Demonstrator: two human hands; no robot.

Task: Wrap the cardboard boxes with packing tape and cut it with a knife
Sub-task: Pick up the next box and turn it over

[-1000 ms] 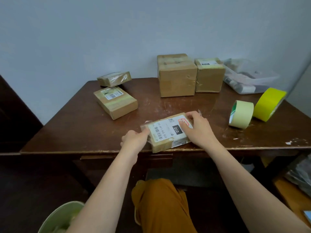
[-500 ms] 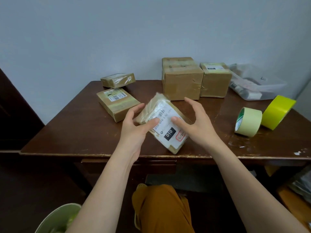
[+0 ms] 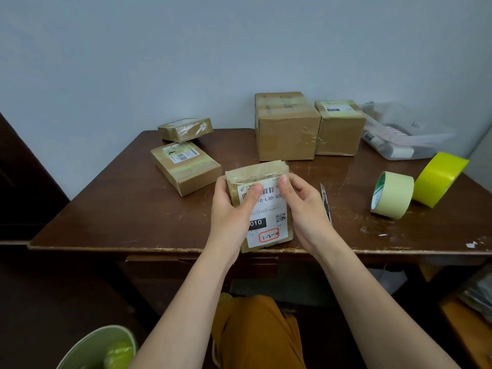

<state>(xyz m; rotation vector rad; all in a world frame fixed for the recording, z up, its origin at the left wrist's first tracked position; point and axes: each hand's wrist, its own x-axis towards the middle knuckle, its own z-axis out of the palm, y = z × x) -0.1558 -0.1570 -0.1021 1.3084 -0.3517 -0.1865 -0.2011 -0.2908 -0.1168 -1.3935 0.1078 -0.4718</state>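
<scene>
Five boxes and two tape rolls are sitting on the table (image 3: 111,209). You are gripping the labelled box (image 3: 262,206) at 6 o'clock, left hand (image 3: 234,211) and right hand (image 3: 306,209) both clasping it, thumbs pressing its label.

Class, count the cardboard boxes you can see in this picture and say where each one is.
5: one held in both hands at the table's front edge, two small ones back left, and a large one with a smaller one beside it at the back. None seems hidden.
</scene>
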